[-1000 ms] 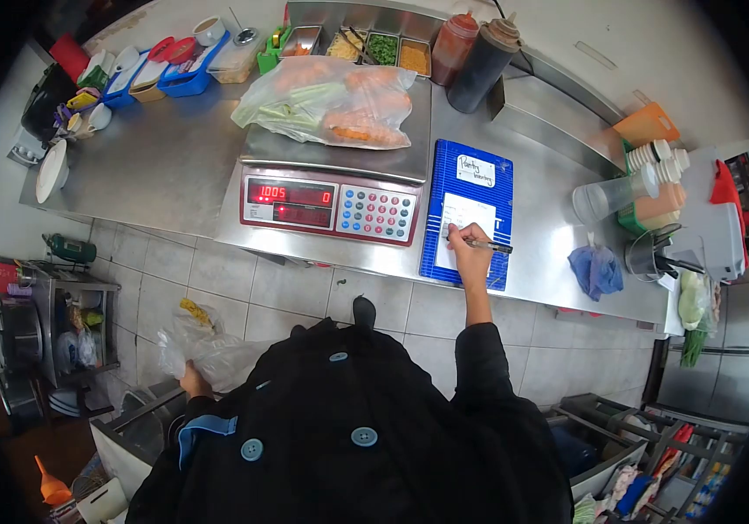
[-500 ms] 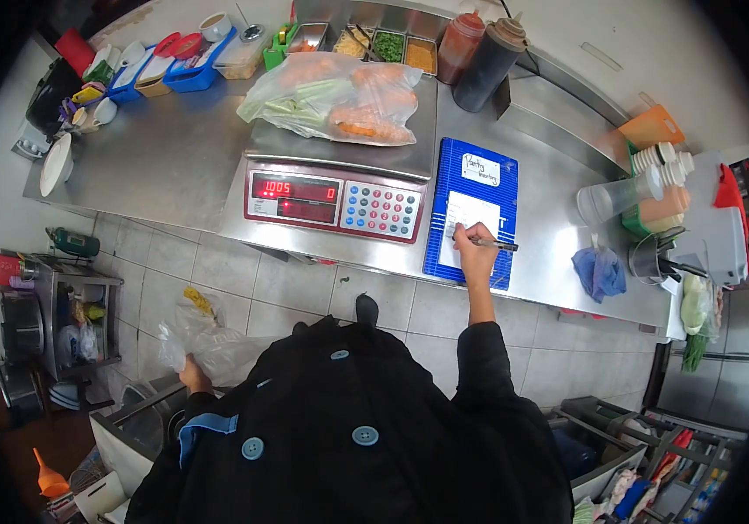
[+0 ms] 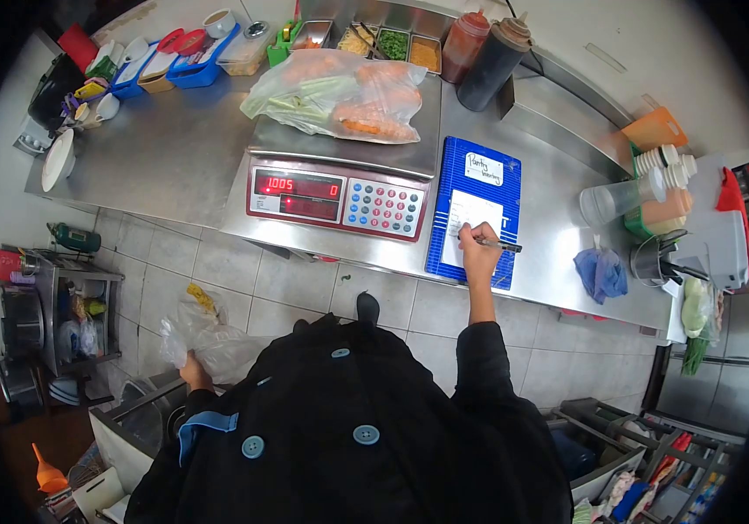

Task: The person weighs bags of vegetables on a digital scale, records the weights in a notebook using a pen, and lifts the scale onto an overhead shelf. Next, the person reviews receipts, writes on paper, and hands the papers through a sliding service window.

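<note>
My right hand [image 3: 480, 248] is closed around a dark pen [image 3: 509, 247], resting on a white sheet of paper [image 3: 470, 210] that lies on a blue notebook [image 3: 508, 196] with a handwritten label. Down at my left side, my left hand [image 3: 194, 372] grips a clear plastic bag [image 3: 217, 349] with something yellow at its top. Left of the notebook stands a digital scale [image 3: 337, 199], its red display reading 1.005. A translucent bag of carrots and green stalks [image 3: 335, 96] lies on the scale's metal plate.
Sauce bottles [image 3: 492, 65] and metal trays of chopped food [image 3: 392, 44] line the counter's back. Blue baskets [image 3: 195, 74] stand at the far left. A crumpled blue cloth [image 3: 601, 273] and a container of utensils [image 3: 649, 262] sit to the right.
Almost nothing differs. The whole view has shifted very slightly, while my right hand stays on the paper with the pen and my left keeps hold of the plastic bag.
</note>
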